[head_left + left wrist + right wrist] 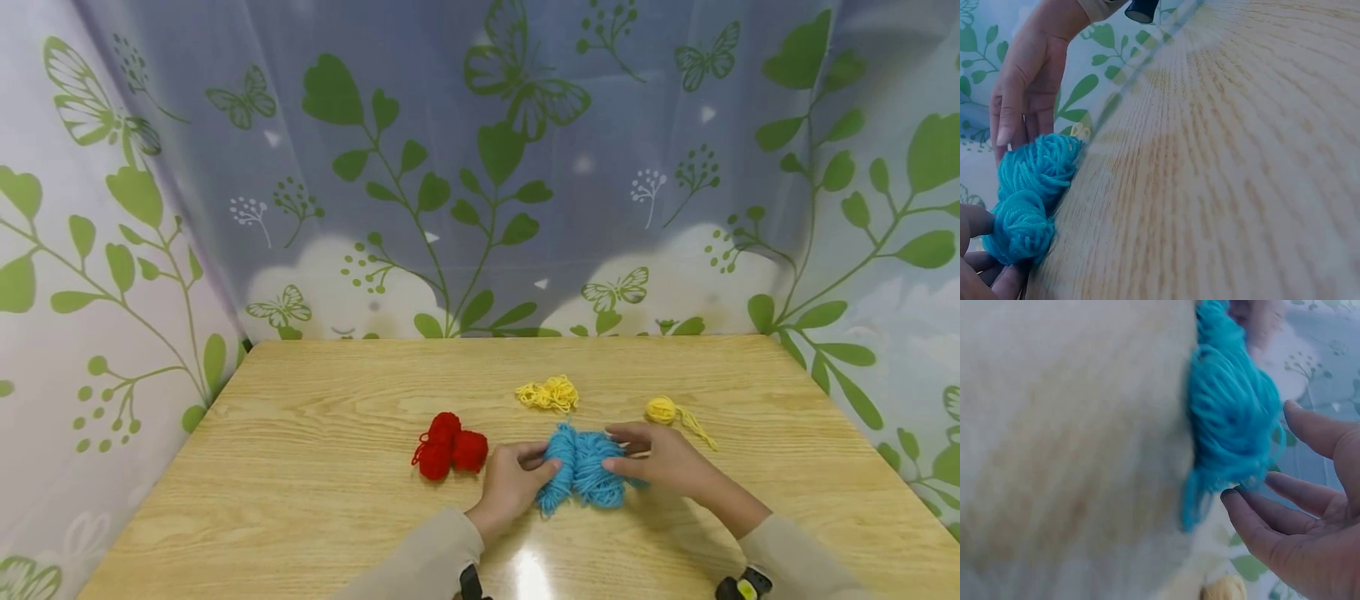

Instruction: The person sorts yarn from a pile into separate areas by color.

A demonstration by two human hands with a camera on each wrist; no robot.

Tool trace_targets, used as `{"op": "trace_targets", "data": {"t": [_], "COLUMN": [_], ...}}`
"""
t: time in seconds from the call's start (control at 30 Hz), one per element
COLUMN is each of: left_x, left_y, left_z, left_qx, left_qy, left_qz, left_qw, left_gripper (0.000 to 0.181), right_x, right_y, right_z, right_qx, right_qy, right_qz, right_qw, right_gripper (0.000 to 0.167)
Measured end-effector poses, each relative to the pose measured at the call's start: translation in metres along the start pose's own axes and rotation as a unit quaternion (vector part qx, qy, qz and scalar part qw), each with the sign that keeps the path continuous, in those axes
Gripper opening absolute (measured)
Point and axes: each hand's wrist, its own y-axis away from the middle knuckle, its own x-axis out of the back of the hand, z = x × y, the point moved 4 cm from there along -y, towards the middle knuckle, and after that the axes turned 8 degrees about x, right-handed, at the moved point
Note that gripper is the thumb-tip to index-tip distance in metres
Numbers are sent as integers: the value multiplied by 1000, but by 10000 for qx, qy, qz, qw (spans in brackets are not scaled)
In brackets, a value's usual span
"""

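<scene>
Two loosely wound light-blue yarn bundles (597, 475) lie side by side, touching, on a pale wood-grain table (315, 408), bit nearer its right edge than left. Left hand (513, 483) grips left bundle (558, 458) between thumb and fingers. Right hand (663, 458) has fingers spread loosely around the outer end of right bundle (1229, 419), not clenched; can't tell if the tips touch.

Also on table: three clustered red yarn balls (442, 454) left of the hands; tangled yellow yarn heap (551, 393) toward far edge; small yellow yarn ball (662, 409), loose tail trailing toward right edge.

Leaf-and-butterfly print cloth (637, 142) hangs behind far edge and along both sides. Glare (531, 575) on tabletop, bottom of head view.

Near edge out of frame. Beige sleeves (431, 554) cut off. Right-wrist tabletop blurred.
</scene>
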Motion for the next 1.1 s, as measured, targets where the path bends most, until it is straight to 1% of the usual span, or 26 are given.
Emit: {"op": "trace_targets", "data": {"t": [0.1, 0.23, 0.33, 0.43, 0.53, 0.63, 0.73, 0.83, 0.97, 1.1], "left_x": [0, -1, -1, -1, -1, -1, -2, -2, -2, -1], "left_y": [0, -1, 0, 0, 1, 1, 0, 0, -1, -1], "left_z": [0, 0, 0, 0, 0, -1, -1, -2, -2, -1], "left_qx": [10, 29, 40, 52, 63, 80, 106, 150, 204, 183], "left_qy": [-4, -33, -19, 20, 32, 51, 69, 72, 64, 66], "left_qz": [9, 34, 35, 37, 23, -18, -61, -72, -75, -83], "left_qw": [10000, 10000, 10000, 10000, 10000, 10000, 9999, 9998, 9997, 9998], "left_gripper": [34, 33, 34, 34, 35, 35, 35, 35, 35, 35], "right_x": [13, 33, 46, 55, 61, 63, 61, 58, 56, 55], "right_y": [2, 3, 4, 5, 5, 5, 4, 2, 0, -3], "right_z": [1, 6, 15, 27, 39, 51, 62, 70, 77, 77], "right_qx": [-69, -20, -6, -84, -197, -399, -649, -802, -822, -774], "right_qy": [46, 231, 211, 301, 489, 605, 618, 648, 694, 836], "right_qz": [274, 944, 1402, 1720, 1923, 1951, 1795, 1622, 1534, 1484], "right_qw": [9996, 9953, 9899, 9846, 9799, 9781, 9797, 9814, 9823, 9823], "right_gripper": [64, 59, 58, 59, 60, 62, 66, 69, 69, 65]}}
